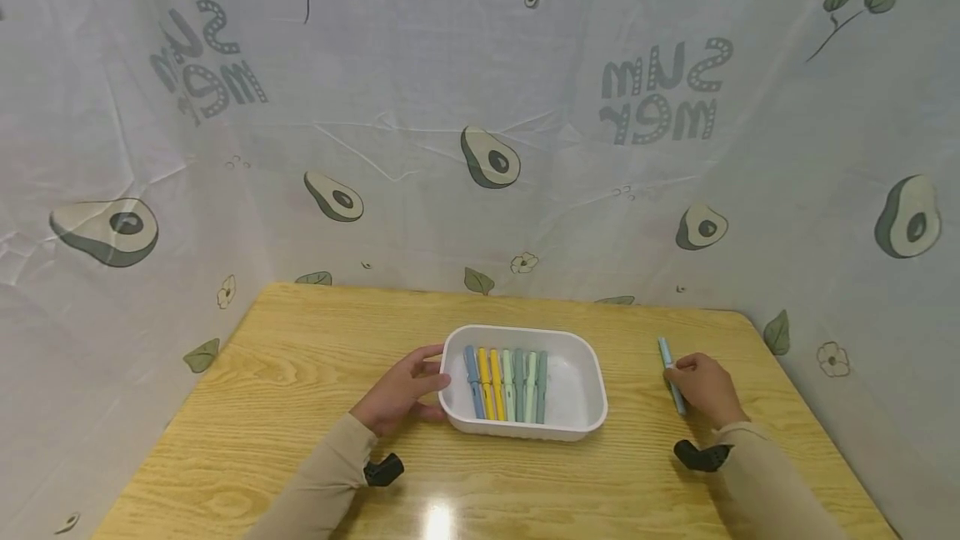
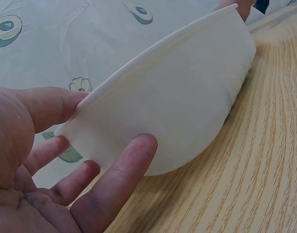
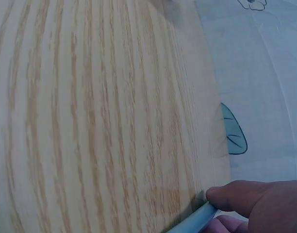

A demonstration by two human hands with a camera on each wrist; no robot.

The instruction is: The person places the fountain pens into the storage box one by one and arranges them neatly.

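A white plastic tray (image 1: 576,432) sits in the middle of the wooden table. Inside, on its left and middle part, pens lie side by side: a blue pen (image 1: 476,382), two yellow pens (image 1: 491,383) and several green pens (image 1: 525,386). My left hand (image 1: 405,390) grips the tray's left end, the thumb over the rim and the fingers along the outer wall (image 2: 158,102). To the right of the tray, my right hand (image 1: 705,390) pinches a light blue pen (image 1: 666,350) at its middle, low over the table or on it; contact cannot be told.
The wooden table (image 1: 315,357) ends at the back and sides against a hanging white cloth (image 1: 405,190) printed with avocados and leaves. Each wrist bears a black camera mount (image 1: 384,470). The tray's right part shows bare white floor.
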